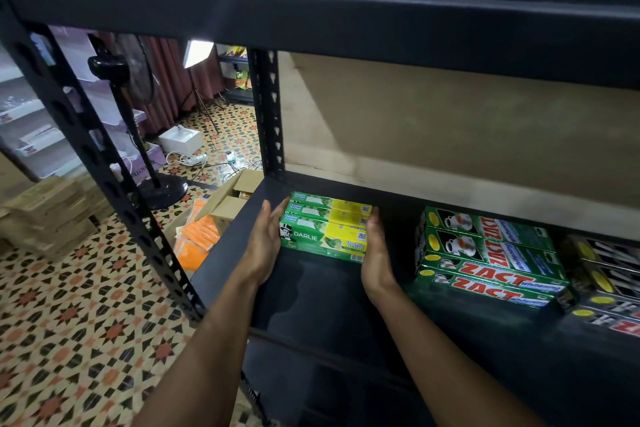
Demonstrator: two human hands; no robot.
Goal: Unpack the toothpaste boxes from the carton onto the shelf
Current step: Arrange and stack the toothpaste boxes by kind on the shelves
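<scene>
A: Darlie boxes (325, 230), where?

B: On the black shelf (311, 288), L end of the board, toward the back. Three showing, green w/ yellow, lying lengthwise across, packed tight against each other. Stacked or stood in a row: can't tell.

A: Hands?

B: First, left hand (265, 241): flat against the L ends of the boxes, fingers straight, palm facing in. Then right hand (375, 253): same on the R ends, fingers straight, up on its edge. Both open-palmed, pressing the pack btwn them, not curled round anything.

A: Carton?

B: Down on the tiled floor (86, 305), an open brown carton (227, 199), just L of the shelf, flaps up. Contents mostly hidden. Beside it, nearer the camera, orange packets (199, 239).

A: Anything else on that board?

B: To the R, green ZACT boxes (485, 253), apart from the right hand, several lying together at a slant. Further R, black boxes (606, 267) w/ yellow spots, right beside the ZACT lot, blurred at the frame edge. Behind it all, plywood back panel (450, 121).

A: Bkgd?

B: Past the L upright, standing fan (135, 80); beyond it, white box (180, 139) and cables on the floor.
</scene>
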